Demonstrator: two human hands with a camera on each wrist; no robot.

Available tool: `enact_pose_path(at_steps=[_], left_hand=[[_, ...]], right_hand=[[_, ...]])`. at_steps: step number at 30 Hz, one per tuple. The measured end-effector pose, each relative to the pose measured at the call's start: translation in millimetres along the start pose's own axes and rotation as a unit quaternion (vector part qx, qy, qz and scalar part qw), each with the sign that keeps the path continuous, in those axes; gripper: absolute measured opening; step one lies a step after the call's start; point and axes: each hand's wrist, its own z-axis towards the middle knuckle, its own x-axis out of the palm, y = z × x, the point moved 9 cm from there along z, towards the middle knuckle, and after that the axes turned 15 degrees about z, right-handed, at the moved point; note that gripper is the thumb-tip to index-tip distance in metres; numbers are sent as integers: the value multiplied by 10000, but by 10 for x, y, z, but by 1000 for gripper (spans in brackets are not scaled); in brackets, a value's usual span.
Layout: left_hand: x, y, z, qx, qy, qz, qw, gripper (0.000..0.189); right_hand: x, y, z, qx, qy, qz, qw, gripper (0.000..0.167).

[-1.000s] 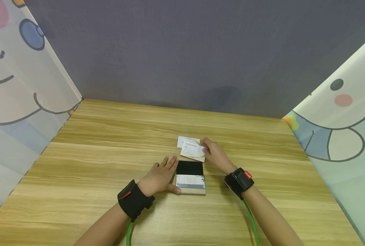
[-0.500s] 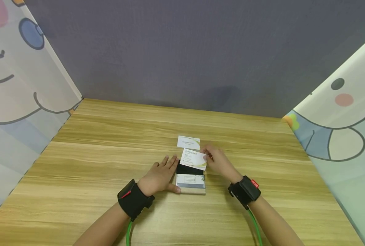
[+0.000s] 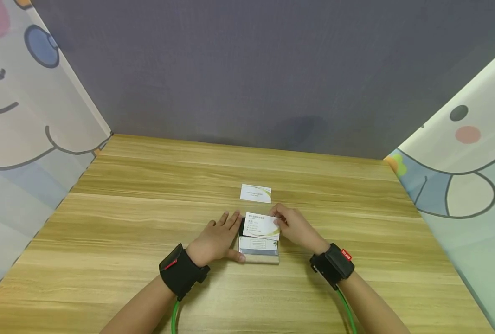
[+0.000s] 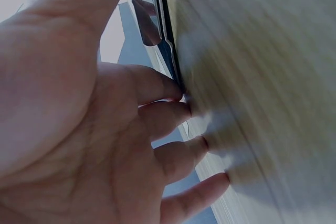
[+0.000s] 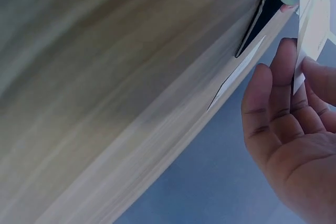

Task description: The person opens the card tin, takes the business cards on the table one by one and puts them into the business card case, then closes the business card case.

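In the head view an opened card case (image 3: 259,259) lies on the table, with a black inner flap at its far side and a card with a leaf print (image 3: 257,243) in its near half. My left hand (image 3: 217,239) rests beside the case's left edge, fingers extended and fingertips on the table; its thumb touches the near left corner. Between thumb and fingers my right hand (image 3: 298,227) pinches a white business card (image 3: 260,225) by its right end. That card is held above the case and covers most of the black flap. The right wrist view shows this pinch (image 5: 304,72) too.
Another white business card (image 3: 255,193) lies flat on the wooden table (image 3: 155,195) beyond the case. A grey panel (image 3: 247,74) rises behind the table. Printed cartoon sheets stand at both sides. A green cable (image 3: 345,306) runs from each wrist strap.
My right hand has drawn its business card off the other card and toward me, over the case. The far card is now fully uncovered. My left hand has stayed in place.
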Motion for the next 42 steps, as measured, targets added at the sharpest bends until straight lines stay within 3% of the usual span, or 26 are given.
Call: enact_pose_path(at_steps=[10, 25, 42], left_hand=[[10, 0, 4, 8, -57, -9, 10000, 100], [7, 4, 4, -11, -9, 70, 10000, 99], [-14, -3, -7, 37, -94, 66, 9999, 98]], right_hand=[[37, 15, 9, -98, -21, -51, 9999, 14], [199, 19, -13, -80, 640, -117, 9978, 18], [280, 43, -67, -291, 911, -277, 9950, 13]])
